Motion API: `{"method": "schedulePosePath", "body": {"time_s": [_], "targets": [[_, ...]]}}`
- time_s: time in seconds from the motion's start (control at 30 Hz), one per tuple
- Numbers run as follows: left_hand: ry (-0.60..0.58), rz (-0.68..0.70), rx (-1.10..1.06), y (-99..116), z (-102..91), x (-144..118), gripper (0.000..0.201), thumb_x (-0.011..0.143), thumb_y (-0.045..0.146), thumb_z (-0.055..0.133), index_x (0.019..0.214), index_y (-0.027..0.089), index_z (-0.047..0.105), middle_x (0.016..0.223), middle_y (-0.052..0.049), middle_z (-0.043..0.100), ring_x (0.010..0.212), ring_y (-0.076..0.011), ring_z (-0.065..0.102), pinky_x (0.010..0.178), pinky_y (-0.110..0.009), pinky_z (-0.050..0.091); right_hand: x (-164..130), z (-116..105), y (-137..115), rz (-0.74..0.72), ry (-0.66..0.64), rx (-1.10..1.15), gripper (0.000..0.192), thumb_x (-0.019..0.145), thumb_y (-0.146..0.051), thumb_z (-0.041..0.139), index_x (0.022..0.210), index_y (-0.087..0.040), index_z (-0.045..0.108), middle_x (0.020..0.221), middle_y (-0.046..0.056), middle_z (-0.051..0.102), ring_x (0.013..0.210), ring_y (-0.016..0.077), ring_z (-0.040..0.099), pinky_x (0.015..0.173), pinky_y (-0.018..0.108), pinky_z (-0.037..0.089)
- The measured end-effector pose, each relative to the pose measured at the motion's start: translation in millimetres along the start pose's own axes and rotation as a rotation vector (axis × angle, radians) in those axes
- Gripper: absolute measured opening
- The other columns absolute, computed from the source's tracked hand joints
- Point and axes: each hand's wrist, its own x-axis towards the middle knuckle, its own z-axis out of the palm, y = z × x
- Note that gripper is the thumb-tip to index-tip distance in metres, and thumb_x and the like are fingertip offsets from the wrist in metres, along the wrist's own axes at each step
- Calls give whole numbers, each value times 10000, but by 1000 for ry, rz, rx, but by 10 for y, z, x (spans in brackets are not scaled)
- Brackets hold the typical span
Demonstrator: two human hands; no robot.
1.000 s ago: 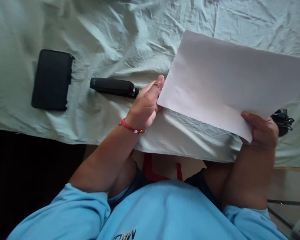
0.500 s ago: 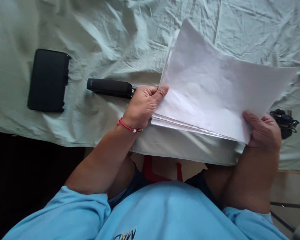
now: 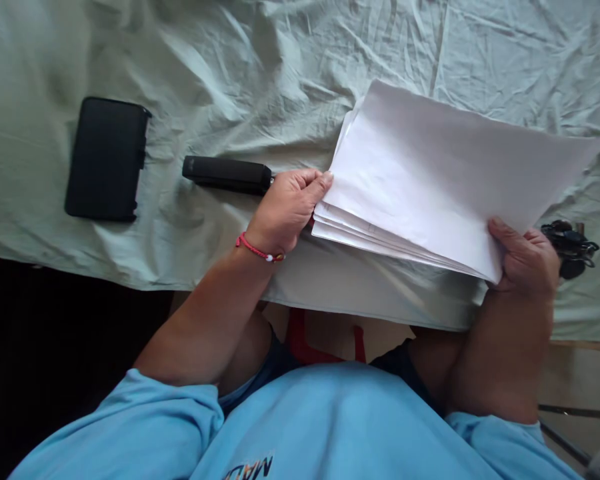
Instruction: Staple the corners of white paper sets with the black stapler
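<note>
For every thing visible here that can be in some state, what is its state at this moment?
Stack of white paper sheets: held up at two corners, sheets fanned apart at the near edge.
Left hand: pinching the stack's left corner.
Right hand: gripping the stack's right corner.
Black stapler: closed, lying flat on the cloth.
Black rectangular case: closed, lying flat.
Pale green cloth: spread out, wrinkled.

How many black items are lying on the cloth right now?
3. A black case at far left, a black stapler just beyond the left hand, and a dark bunch of keys behind the right hand. The paper stack may hide more.
</note>
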Motion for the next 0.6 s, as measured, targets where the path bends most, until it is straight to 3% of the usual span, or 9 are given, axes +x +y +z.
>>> {"method": "schedulePosePath", "body": {"time_s": [0.13, 0.37, 0.47, 0.6], "targets": [[-3, -30, -20, 37, 0, -9, 174, 878, 67, 742, 773, 175, 654, 723, 13, 614, 565, -85, 481, 487, -193, 341, 24, -8, 14, -7, -4, 4, 489, 443, -293, 979, 861, -141, 776, 951, 59, 791, 768, 179, 729, 715, 334, 699], [59, 48, 33, 30, 13, -18, 259, 887, 193, 778, 682, 190, 619, 648, 21, 529, 562, -93, 419, 499, -221, 321, 10, 14, -8, -29, 9, 6, 425, 496, -279, 963, 837, -125, 761, 957, 80, 779, 810, 171, 727, 732, 286, 683], [-15, -4, -57, 36, -8, -13, 180, 806, 186, 835, 800, 200, 656, 692, 23, 588, 559, -95, 457, 469, -222, 308, 43, 6, -10, -35, 48, 25, 420, 502, -251, 965, 855, -134, 769, 956, 56, 778, 813, 151, 726, 705, 240, 668], [-105, -80, -106, 50, -66, -13, 335, 664, 107, 893, 910, 197, 684, 771, 8, 677, 626, -106, 567, 488, -192, 382, 101, -22, 12, -40, 90, 40, 435, 494, -240, 967, 870, -137, 775, 939, 34, 779, 778, 126, 710, 653, 200, 639]]}}
